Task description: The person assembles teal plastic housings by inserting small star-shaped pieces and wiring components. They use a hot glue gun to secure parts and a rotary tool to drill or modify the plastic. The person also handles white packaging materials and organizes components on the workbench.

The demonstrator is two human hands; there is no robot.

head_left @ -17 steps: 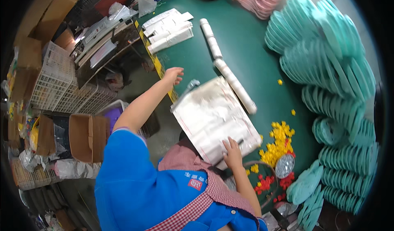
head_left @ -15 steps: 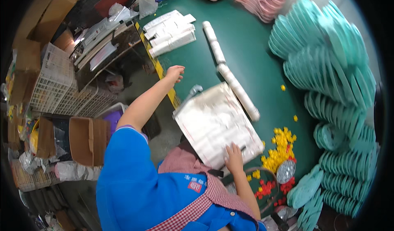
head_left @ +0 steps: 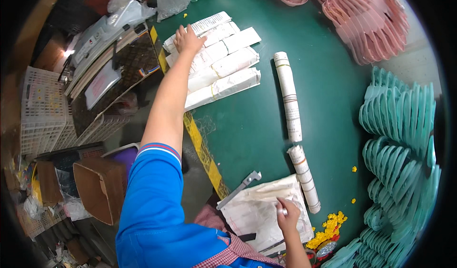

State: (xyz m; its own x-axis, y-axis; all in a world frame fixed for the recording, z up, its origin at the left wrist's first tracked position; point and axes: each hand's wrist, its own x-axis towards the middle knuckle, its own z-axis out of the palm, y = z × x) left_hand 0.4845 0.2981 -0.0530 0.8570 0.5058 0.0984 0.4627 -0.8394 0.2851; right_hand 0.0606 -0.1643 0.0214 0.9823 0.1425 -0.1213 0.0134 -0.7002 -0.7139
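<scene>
My left hand (head_left: 188, 41) reaches far across the table, fingers spread on the farthest of several long, flat white paper bundles (head_left: 233, 64), some tied with thin bands. Closer in, my right hand (head_left: 289, 216) is curled over a creased white paper sheet (head_left: 252, 215) by the table's near edge. A small, pale, rounded thing shows in its fingers; its kind I cannot make out. Along the sheet's left edge lies a grey bar with a hooked end (head_left: 245, 182). Two banded paper rolls, a far one (head_left: 288, 101) and a near one (head_left: 304, 177), lie nearly end to end.
Stacked green plastic pieces (head_left: 397, 118) line the right side, with pink ones (head_left: 364, 22) at the far right. Small yellow pieces (head_left: 328, 230) are heaped beside the sheet. Yellow striped tape (head_left: 202, 146) marks the table's left edge. A cardboard box (head_left: 97, 189) and white crates (head_left: 43, 111) stand left.
My left hand has moved forward onto the paper bundles. My right hand has lifted from lying flat on the sheet and curled its fingers. The whole view has shifted.
</scene>
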